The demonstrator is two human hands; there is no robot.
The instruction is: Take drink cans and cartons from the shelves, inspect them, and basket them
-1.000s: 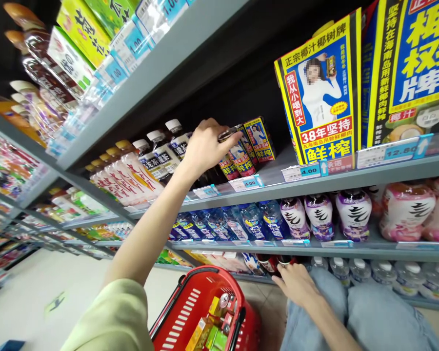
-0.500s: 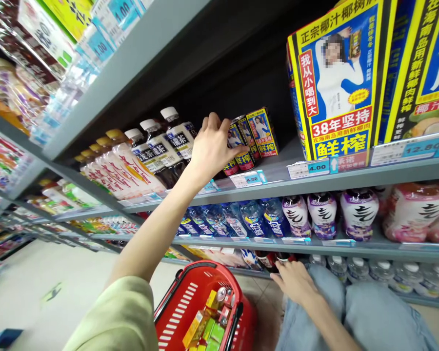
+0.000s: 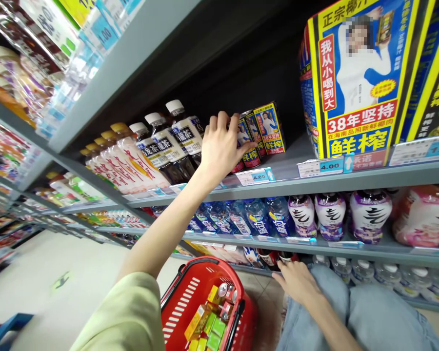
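Head: boxes [image 3: 196, 323], cans [image 3: 223, 289] in basket [image 3: 249, 314]

Layout about the small cans [image 3: 252, 157] on the shelf [image 3: 292, 181], the landmark throughout. Immediately left of the cans: the left hand [image 3: 221, 144], overlapping them; farther left, the tea bottles [image 3: 185, 139], then a row of wrapped bottles [image 3: 129, 161]. Just right: a small carton [image 3: 271, 129]; farther right, across a gap, a large carton [image 3: 358, 97]. In front of the cans, on the shelf edge: a price tag [image 3: 256, 176]. One shelf below them: a row of bottles [image 3: 276, 219]. Lower, below the cans: a basket [image 3: 205, 278] with small boxes [image 3: 215, 325] in it. Below and right of them: the right hand [image 3: 298, 280], near the knees [image 3: 384, 312].
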